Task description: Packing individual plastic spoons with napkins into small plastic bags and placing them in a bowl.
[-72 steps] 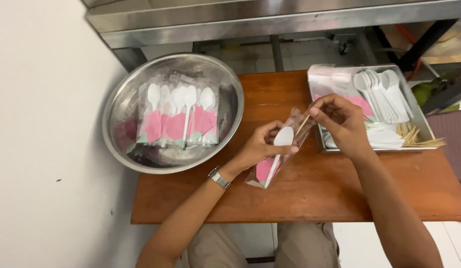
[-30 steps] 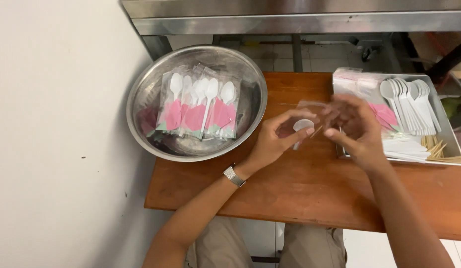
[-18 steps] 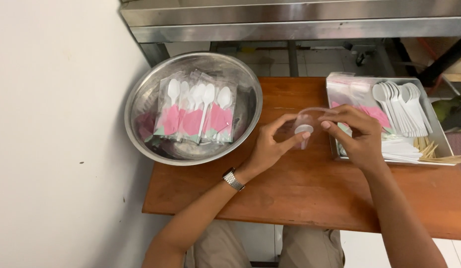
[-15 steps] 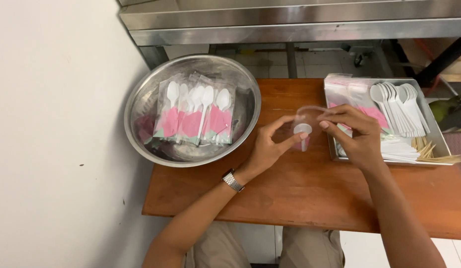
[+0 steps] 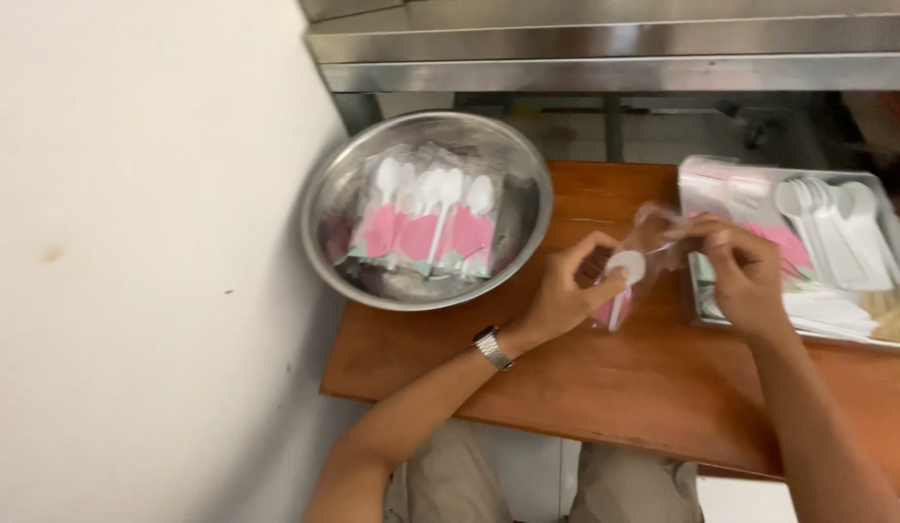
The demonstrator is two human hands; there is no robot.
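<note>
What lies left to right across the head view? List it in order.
White wall → metal bowl of packed spoon sets → left hand → clear packet with a white spoon → right hand → metal tray with loose white spoons.

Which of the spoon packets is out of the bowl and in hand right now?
The clear packet with a white spoon and pink napkin, held between the left hand and right hand above the wooden table. The others lie in the steel bowl.
</note>
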